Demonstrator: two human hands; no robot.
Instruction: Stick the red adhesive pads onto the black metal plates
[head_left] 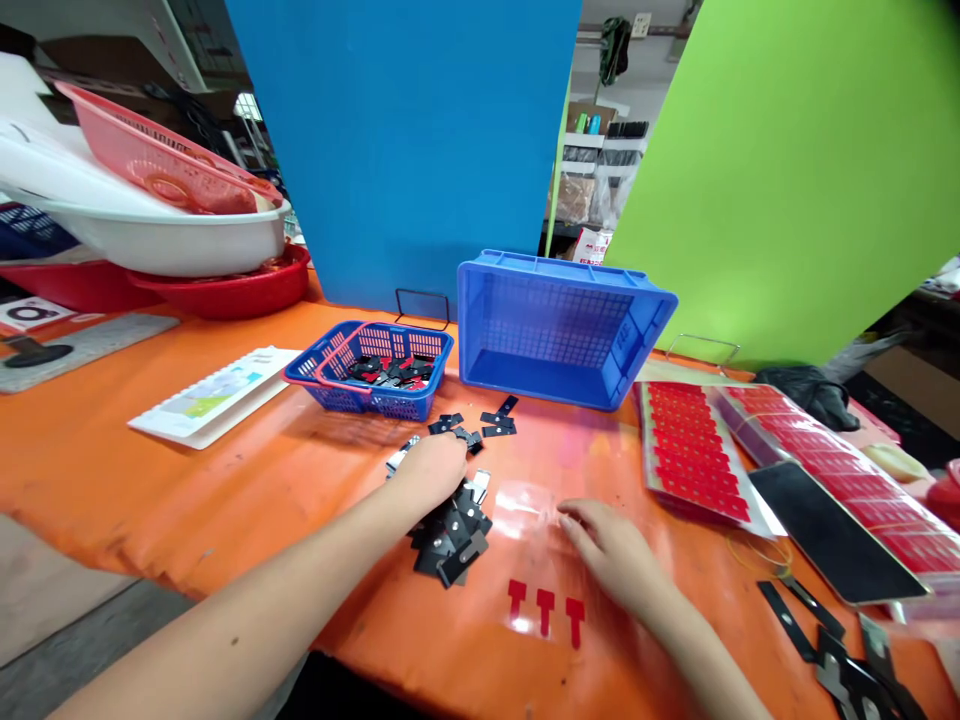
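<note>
Black metal clips [450,535] lie heaped on the orange table [150,470], and the left hand [427,470] rests on the heap, fingers curled over pieces; whether it grips one I cannot tell. Finished-looking parts fill the small blue basket [371,380]; the heap remains. Right hand [611,550] lies flat and open on clear film [525,500] above three red T-stickers [545,608], with red sticker sheets [694,455] farther right.

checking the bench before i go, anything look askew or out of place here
Yes: the large blue crate lies tipped on its side, open mouth facing the person. A few black parts lie scattered apart from the pile under the left hand.
</note>
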